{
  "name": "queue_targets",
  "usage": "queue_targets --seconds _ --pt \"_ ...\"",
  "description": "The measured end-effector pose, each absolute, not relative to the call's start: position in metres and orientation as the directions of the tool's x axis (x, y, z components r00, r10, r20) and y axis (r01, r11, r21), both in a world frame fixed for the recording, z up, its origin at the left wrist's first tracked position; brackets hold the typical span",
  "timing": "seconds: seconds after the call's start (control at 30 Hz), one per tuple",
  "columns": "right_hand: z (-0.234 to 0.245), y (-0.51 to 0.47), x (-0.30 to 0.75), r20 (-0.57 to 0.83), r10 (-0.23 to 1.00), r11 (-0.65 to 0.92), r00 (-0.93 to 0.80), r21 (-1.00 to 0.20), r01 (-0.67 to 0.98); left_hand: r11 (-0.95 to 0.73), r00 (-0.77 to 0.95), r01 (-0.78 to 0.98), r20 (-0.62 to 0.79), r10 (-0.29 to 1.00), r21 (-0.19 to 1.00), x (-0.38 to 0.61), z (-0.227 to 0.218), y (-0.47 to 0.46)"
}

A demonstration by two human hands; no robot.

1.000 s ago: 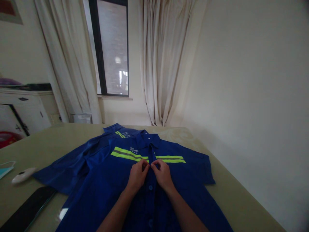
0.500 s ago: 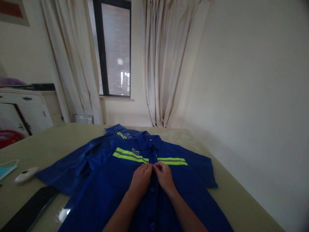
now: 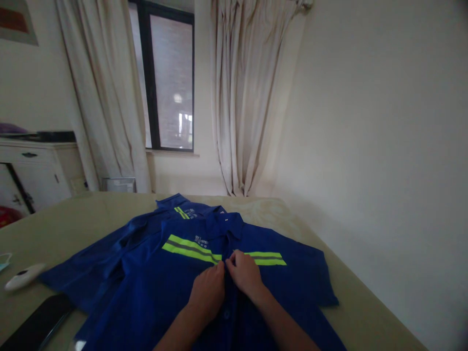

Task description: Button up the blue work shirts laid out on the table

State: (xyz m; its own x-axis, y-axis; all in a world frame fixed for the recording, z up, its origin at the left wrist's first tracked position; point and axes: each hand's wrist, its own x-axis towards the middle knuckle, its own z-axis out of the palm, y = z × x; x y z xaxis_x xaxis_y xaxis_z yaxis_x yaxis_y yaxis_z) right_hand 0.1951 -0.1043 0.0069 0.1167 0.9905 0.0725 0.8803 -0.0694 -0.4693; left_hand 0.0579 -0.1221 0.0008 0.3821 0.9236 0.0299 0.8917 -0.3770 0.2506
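A blue short-sleeved work shirt (image 3: 168, 282) with yellow-green and grey reflective strips lies face up on the table, collar pointing away from me. At its front opening, chest high, my left hand (image 3: 209, 287) is closed on the left edge of the placket. My right hand (image 3: 245, 274) pinches the cloth just beside it, thumb and forefinger together. The fingertips of both hands nearly meet; whether a button is between them is hidden. A button (image 3: 226, 314) shows on the placket below the hands. Under and behind this shirt lies a second blue shirt (image 3: 137, 226), partly covered.
On the pale table (image 3: 120, 202), to the left, lie a black phone (image 3: 38, 324), a white oval object (image 3: 25, 277) and part of a face mask (image 3: 5, 261). A wall (image 3: 383, 170) runs along the right. Behind are curtains (image 3: 239, 97), a window (image 3: 171, 78) and a white cabinet (image 3: 40, 170).
The view has shifted slightly, so the shirts and table items sit lower and further left. Both hands remain at the placket, with the right hand's fingers now slightly higher than the left's.
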Motion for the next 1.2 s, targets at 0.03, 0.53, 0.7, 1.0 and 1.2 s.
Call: queue_targets --seconds 0.03,0.53,0.7,1.0,1.2 --pt "0.009 -0.101 0.192 0.092 0.988 -0.068 0.121 -0.443 0.894 -0.380 0.391 0.890 0.007 0.921 0.254 0.055 0.001 -0.124" --pt "-0.015 -0.067 0.212 0.232 0.912 -0.048 0.339 -0.760 0.649 -0.266 0.243 0.928 0.120 0.963 0.262 0.078 0.012 -0.068" --pt "-0.017 -0.064 0.213 0.266 0.904 0.021 0.335 -0.810 0.586 -0.367 0.318 0.865 0.192 0.928 0.343 0.079 -0.001 -0.048" --pt "-0.014 -0.064 0.198 0.247 0.919 -0.088 0.308 -0.633 0.769 -0.365 0.267 0.777 0.256 0.929 0.513 0.072 -0.016 -0.042" --pt "-0.013 -0.065 0.200 0.337 0.921 0.060 0.195 -0.618 0.784 -0.365 0.248 0.731 0.274 0.929 0.577 0.070 -0.020 -0.039"
